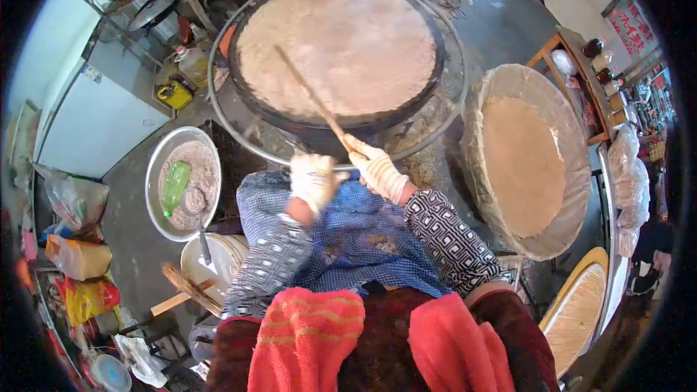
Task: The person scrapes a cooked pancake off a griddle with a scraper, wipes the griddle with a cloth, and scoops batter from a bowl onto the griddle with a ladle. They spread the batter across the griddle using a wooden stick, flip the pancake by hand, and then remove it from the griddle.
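My right hand, in a whitish glove, is closed around the lower end of a thin wooden stick. The stick slants up and left over a large round griddle whose surface is covered by a wide, pale brown flatbread or pancake. Steam rises over its upper right part. My left hand, also gloved, is beside the right one at the near edge of the metal ring around the griddle. Its fingers are curled, with the thumb toward the right; what they grip, if anything, is hidden.
To the right stands a wide lined basket holding round brown sheets. At left, a metal basin holds pale batter, a green bottle and a ladle. Below it are a white bucket and a brush. A white cabinet stands farther left.
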Demonstrator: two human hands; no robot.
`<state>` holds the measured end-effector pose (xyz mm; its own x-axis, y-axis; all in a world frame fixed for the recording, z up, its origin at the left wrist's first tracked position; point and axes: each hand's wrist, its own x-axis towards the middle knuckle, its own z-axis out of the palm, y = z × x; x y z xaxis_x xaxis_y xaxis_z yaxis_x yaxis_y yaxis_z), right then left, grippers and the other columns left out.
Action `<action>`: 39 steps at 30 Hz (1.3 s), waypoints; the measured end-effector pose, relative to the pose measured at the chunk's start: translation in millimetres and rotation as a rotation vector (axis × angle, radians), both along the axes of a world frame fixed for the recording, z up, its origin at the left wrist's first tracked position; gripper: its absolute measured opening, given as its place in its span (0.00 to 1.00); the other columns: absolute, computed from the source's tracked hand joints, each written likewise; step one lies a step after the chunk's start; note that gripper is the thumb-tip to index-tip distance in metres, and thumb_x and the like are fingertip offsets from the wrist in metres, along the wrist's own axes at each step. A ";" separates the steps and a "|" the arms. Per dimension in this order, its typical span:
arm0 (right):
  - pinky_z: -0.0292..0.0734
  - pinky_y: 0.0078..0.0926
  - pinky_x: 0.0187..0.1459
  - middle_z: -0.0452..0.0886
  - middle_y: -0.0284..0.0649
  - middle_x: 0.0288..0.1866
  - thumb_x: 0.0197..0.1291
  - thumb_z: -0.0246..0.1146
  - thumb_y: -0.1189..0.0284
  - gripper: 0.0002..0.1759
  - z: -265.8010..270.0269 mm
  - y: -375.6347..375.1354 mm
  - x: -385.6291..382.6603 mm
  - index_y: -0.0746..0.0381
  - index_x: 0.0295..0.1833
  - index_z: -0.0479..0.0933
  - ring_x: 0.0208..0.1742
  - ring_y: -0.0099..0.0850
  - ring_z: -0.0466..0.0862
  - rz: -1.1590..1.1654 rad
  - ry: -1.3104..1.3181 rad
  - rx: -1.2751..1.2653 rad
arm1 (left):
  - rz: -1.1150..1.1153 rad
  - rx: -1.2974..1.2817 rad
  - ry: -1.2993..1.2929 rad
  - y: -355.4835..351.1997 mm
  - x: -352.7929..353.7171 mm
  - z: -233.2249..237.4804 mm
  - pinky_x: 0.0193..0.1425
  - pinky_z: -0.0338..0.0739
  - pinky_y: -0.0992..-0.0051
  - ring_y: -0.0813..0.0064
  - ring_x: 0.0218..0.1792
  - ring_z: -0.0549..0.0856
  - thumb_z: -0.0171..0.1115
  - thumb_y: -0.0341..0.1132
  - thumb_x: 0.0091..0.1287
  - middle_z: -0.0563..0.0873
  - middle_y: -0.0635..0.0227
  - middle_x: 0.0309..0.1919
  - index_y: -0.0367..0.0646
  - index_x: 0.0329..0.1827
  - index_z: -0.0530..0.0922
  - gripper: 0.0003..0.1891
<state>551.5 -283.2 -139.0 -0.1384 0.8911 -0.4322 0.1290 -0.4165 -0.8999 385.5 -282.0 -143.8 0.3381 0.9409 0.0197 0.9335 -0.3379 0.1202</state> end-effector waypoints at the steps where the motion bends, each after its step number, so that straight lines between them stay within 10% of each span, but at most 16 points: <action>1: 0.60 0.18 0.18 0.74 0.25 0.26 0.67 0.62 0.71 0.22 -3.1 -2.2 -4.0 0.46 0.66 0.77 0.20 0.16 0.68 -0.059 0.222 -0.047 | -0.032 -0.029 -0.054 -5.0 18.1 -6.1 0.47 0.71 0.59 0.59 0.40 0.83 0.69 0.48 0.54 0.85 0.61 0.32 0.48 0.33 0.82 0.15; 5: 0.60 0.12 0.15 0.78 0.25 0.32 0.69 0.60 0.68 0.23 16.6 -5.7 44.5 0.49 0.69 0.71 0.18 0.13 0.67 -0.236 0.354 0.192 | -0.425 0.259 -0.405 -38.4 17.5 9.4 0.57 0.72 0.56 0.55 0.53 0.79 0.68 0.46 0.55 0.81 0.54 0.47 0.42 0.45 0.80 0.21; 9: 0.61 0.17 0.11 0.66 0.26 0.17 0.74 0.52 0.60 0.23 4.5 12.9 106.7 0.47 0.72 0.66 0.12 0.17 0.63 -0.422 0.046 0.100 | -0.148 0.359 -0.376 0.7 -82.0 42.9 0.47 0.73 0.54 0.51 0.39 0.80 0.62 0.37 0.57 0.79 0.55 0.33 0.40 0.38 0.74 0.11; 11: 0.62 0.15 0.14 0.81 0.30 0.30 0.75 0.50 0.67 0.23 -13.6 13.9 94.9 0.46 0.74 0.66 0.16 0.16 0.68 -0.316 0.123 -0.124 | 0.024 0.393 -0.200 25.8 -135.7 31.7 0.54 0.72 0.53 0.50 0.48 0.79 0.60 0.38 0.63 0.80 0.51 0.42 0.39 0.42 0.75 0.12; 13: 0.67 0.17 0.20 0.72 0.29 0.70 0.71 0.46 0.83 0.29 -17.1 6.7 39.6 0.51 0.74 0.66 0.24 0.15 0.74 -0.214 0.223 0.174 | 0.108 0.400 -0.002 53.8 -173.2 0.2 0.72 0.57 0.50 0.50 0.68 0.68 0.58 0.44 0.66 0.74 0.51 0.63 0.38 0.60 0.74 0.24; 14: 0.73 0.22 0.25 0.73 0.32 0.70 0.72 0.47 0.81 0.28 -35.6 9.7 24.3 0.51 0.74 0.66 0.25 0.19 0.76 -0.023 0.194 0.437 | 0.027 0.462 0.050 66.6 -180.3 -5.4 0.73 0.57 0.51 0.51 0.67 0.69 0.58 0.44 0.66 0.77 0.53 0.60 0.39 0.57 0.77 0.22; 17: 0.64 0.18 0.16 0.78 0.28 0.26 0.69 0.59 0.66 0.21 3.2 -3.6 -28.9 0.39 0.66 0.75 0.15 0.19 0.68 0.000 0.039 -0.059 | -0.018 0.079 0.298 75.6 -159.1 -14.3 0.73 0.57 0.53 0.55 0.61 0.74 0.61 0.47 0.62 0.84 0.57 0.47 0.42 0.42 0.84 0.17; 20: 0.63 0.18 0.13 0.75 0.29 0.24 0.70 0.57 0.63 0.22 25.4 -12.9 -32.1 0.45 0.69 0.72 0.13 0.19 0.67 -0.068 0.231 -0.075 | -0.108 0.252 -0.002 43.8 -108.2 -28.4 0.65 0.65 0.52 0.59 0.39 0.82 0.62 0.48 0.58 0.83 0.61 0.28 0.47 0.26 0.83 0.14; 27: 0.60 0.17 0.11 0.63 0.26 0.17 0.74 0.52 0.59 0.26 2.1 48.6 111.0 0.38 0.75 0.61 0.11 0.18 0.61 -0.563 0.147 0.025 | -0.327 0.171 -0.238 5.3 -23.6 -16.9 0.68 0.62 0.52 0.62 0.46 0.83 0.60 0.51 0.62 0.86 0.61 0.38 0.50 0.40 0.83 0.16; 29: 0.58 0.17 0.09 0.67 0.25 0.18 0.74 0.53 0.63 0.26 -34.7 50.8 112.7 0.42 0.75 0.62 0.11 0.17 0.62 -0.329 0.042 0.208 | -0.150 -0.206 0.107 27.9 -44.6 29.0 0.68 0.60 0.50 0.65 0.46 0.84 0.60 0.49 0.62 0.85 0.63 0.38 0.51 0.43 0.81 0.14; 30: 0.59 0.20 0.09 0.67 0.26 0.16 0.74 0.52 0.61 0.24 -35.4 51.7 98.9 0.37 0.73 0.65 0.10 0.18 0.62 -0.259 -0.064 0.175 | -0.279 0.153 -0.102 32.7 -82.0 -25.6 0.66 0.61 0.51 0.68 0.44 0.84 0.60 0.48 0.57 0.84 0.74 0.31 0.54 0.37 0.81 0.11; 31: 0.59 0.22 0.09 0.66 0.27 0.15 0.74 0.51 0.58 0.22 -32.8 47.8 78.2 0.32 0.71 0.67 0.10 0.20 0.63 -0.190 -0.167 0.135 | -0.242 -0.342 -0.619 60.6 -85.3 -120.0 0.68 0.58 0.50 0.66 0.46 0.83 0.61 0.49 0.58 0.84 0.70 0.33 0.50 0.39 0.81 0.14; 33: 0.61 0.23 0.11 0.68 0.26 0.15 0.73 0.53 0.61 0.20 -7.2 33.1 39.9 0.32 0.68 0.71 0.10 0.21 0.64 -0.090 -0.240 0.096 | -0.390 0.136 -0.127 14.9 -30.3 -14.2 0.70 0.57 0.50 0.62 0.51 0.81 0.63 0.51 0.59 0.83 0.64 0.38 0.47 0.46 0.81 0.20; 35: 0.58 0.19 0.13 0.68 0.25 0.17 0.74 0.52 0.67 0.24 -82.4 54.2 9.2 0.34 0.72 0.68 0.12 0.18 0.63 -0.095 -0.185 1.207 | -0.467 0.181 -0.289 8.7 -5.9 -37.4 0.72 0.57 0.50 0.56 0.59 0.76 0.66 0.49 0.58 0.80 0.57 0.49 0.44 0.56 0.76 0.27; 37: 0.60 0.19 0.13 0.68 0.26 0.16 0.74 0.52 0.67 0.24 -32.8 15.0 6.7 0.36 0.72 0.68 0.12 0.19 0.63 0.082 -0.220 0.131 | -0.457 0.245 -0.445 2.1 4.0 -43.1 0.71 0.58 0.49 0.56 0.60 0.76 0.68 0.48 0.56 0.80 0.57 0.51 0.44 0.56 0.75 0.27; 39: 0.60 0.17 0.12 0.67 0.26 0.15 0.74 0.52 0.68 0.24 18.9 -4.5 6.8 0.43 0.73 0.67 0.11 0.18 0.63 0.018 -0.100 -0.049 | -0.271 0.260 -0.406 1.8 -12.7 -41.1 0.70 0.59 0.49 0.58 0.56 0.79 0.68 0.48 0.55 0.82 0.60 0.46 0.47 0.50 0.79 0.23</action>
